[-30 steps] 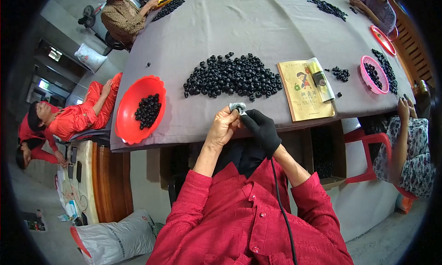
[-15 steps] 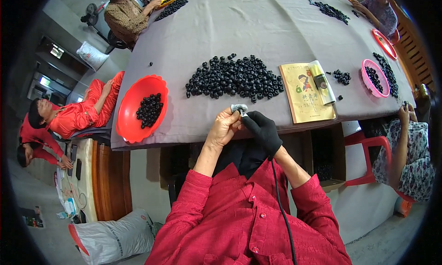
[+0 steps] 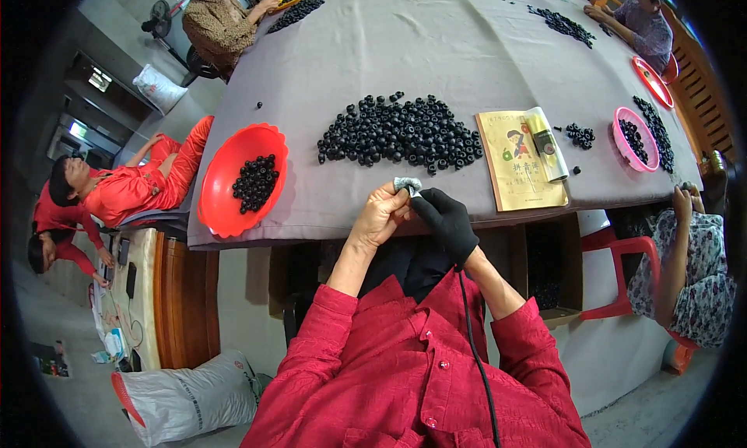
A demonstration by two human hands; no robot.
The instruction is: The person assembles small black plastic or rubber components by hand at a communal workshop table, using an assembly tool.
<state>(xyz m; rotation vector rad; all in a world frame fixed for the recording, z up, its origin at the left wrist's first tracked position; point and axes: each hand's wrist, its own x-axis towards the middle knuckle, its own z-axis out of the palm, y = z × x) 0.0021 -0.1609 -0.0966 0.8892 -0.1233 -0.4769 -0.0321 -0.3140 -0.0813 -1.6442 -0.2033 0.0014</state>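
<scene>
My left hand (image 3: 381, 215) is bare, its fingers closed in a pinch at the table's front edge. A small grey-white piece of cloth (image 3: 407, 184) sits at its fingertips, perhaps wrapped round a finger. In a black glove, my right hand (image 3: 447, 226) meets it there, thumb and fingers pressed together. What lies between the fingertips is hidden or too small to name. Just beyond both hands spreads a pile of small round black pieces (image 3: 401, 134) with holes in them. To the left, a red scalloped tray (image 3: 222, 183) holds a smaller heap of the same pieces.
A yellow booklet (image 3: 510, 168) lies right of the pile, a clear-wrapped roll-like item (image 3: 547, 146) on it. Farther right stands a pink basket (image 3: 620, 140) of black pieces. Several people sit round the grey-covered table (image 3: 436, 43). A black cable (image 3: 471, 331) hangs from my right wrist.
My hands keep the same pinch at nearly the same spot. The whole view has shifted slightly. At the far right, a person's arm has moved on the table; the reclining person's arm at left moved too.
</scene>
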